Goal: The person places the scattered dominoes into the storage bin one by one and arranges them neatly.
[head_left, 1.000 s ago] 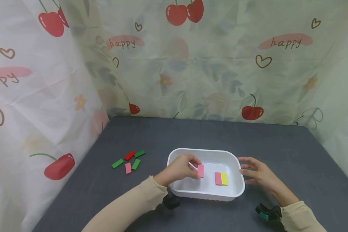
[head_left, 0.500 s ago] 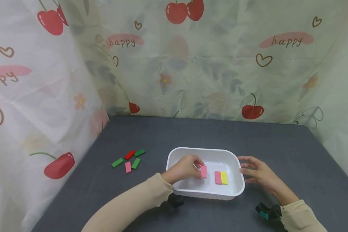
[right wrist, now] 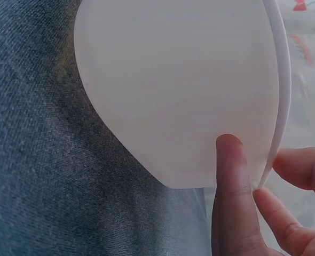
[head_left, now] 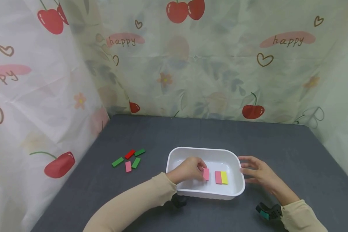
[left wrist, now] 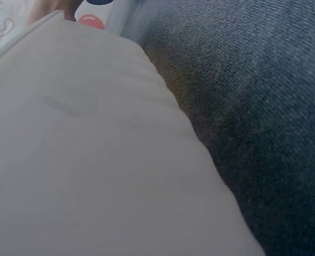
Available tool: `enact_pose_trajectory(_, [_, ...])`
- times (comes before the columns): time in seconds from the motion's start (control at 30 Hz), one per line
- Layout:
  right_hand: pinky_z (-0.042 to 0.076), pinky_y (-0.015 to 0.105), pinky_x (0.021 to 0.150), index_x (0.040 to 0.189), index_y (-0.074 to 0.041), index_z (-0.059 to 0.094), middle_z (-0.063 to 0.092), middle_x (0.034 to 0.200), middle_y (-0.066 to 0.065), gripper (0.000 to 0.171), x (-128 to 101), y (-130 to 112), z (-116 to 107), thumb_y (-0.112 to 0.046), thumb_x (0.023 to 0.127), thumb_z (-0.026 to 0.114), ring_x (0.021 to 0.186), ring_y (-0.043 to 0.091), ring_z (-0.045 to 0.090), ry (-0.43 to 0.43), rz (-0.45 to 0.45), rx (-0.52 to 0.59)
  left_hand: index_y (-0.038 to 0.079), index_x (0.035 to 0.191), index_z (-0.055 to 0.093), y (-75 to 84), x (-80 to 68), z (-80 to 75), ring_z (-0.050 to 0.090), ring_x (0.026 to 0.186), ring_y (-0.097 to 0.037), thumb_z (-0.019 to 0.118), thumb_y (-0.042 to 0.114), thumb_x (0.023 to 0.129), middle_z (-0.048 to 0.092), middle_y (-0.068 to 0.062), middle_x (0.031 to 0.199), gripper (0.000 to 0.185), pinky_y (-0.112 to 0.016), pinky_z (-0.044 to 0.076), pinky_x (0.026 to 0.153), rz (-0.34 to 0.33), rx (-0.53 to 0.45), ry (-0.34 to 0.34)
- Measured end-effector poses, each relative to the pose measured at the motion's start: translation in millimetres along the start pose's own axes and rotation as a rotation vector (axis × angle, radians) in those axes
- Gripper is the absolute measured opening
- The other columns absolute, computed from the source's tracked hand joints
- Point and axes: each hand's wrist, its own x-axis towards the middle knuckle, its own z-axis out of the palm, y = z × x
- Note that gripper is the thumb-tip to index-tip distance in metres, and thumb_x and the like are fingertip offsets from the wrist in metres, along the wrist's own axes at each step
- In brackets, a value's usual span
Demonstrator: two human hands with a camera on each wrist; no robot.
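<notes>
1. A dark grey table (head_left: 208,135) with a cloth-like, woven surface fills the lower part of the head view; the same grey weave shows close up in both wrist views.
2. A thin curtain (head_left: 220,64) hangs behind the table as a back wall, pale green with faded leaves and flowers.
3. It is printed with red cherries (head_left: 185,10), small brown outlined hearts (head_left: 264,59) and pink patches bearing the word "happy" (head_left: 287,40).
4. A whiter sheet of the same print (head_left: 32,96) closes the left side, meeting the back curtain at a corner.
5. More of the fabric closes the right side (head_left: 342,106).
6. Light is soft and even, coming partly through the cloth.
</notes>
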Motion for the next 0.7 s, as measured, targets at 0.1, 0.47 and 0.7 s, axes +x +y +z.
enact_pose_trajectory(0.1, [0.056, 0.046, 0.079, 0.143, 0.000, 0.037, 0.052, 0.126, 0.024, 0.067, -0.1, -0.2, -0.5, -0.022, 0.089, 0.070, 0.102, 0.022, 0.061, -0.001, 0.001, -0.002, 0.007, 0.094, 0.068, 0.8, -0.4, 0.8, 0.055, 0.070, -0.013, 0.085, 0.004, 0.068, 0.060, 0.001, 0.076, 0.031, -0.021, 0.046, 0.064, -0.006, 0.009, 0.000])
enact_pose_trajectory(0.47, [0.056, 0.047, 0.080, 0.143, -0.001, 0.036, 0.051, 0.128, 0.025, 0.067, -1.2, -1.4, 0.2, -0.023, 0.090, 0.069, 0.104, 0.023, 0.060, -0.002, 0.006, -0.017, 0.006, 0.094, 0.068, -3.3, -0.6, 6.5, 0.053, 0.068, -0.013, 0.085, 0.002, 0.068, 0.058, 0.000, 0.073, 0.031, -0.021, 0.044, 0.063, -0.010, 0.036, -0.001])
enact_pose_trajectory(0.7, [0.056, 0.046, 0.079, 0.143, -0.001, 0.037, 0.051, 0.127, 0.025, 0.067, -1.2, -1.6, 0.3, -0.024, 0.089, 0.070, 0.103, 0.024, 0.060, 0.002, -0.001, -0.022, 0.006, 0.095, 0.067, -2.3, -0.8, 7.7, 0.053, 0.068, -0.013, 0.084, 0.002, 0.068, 0.058, -0.001, 0.074, 0.032, -0.021, 0.044, 0.062, -0.018, 0.044, 0.014])
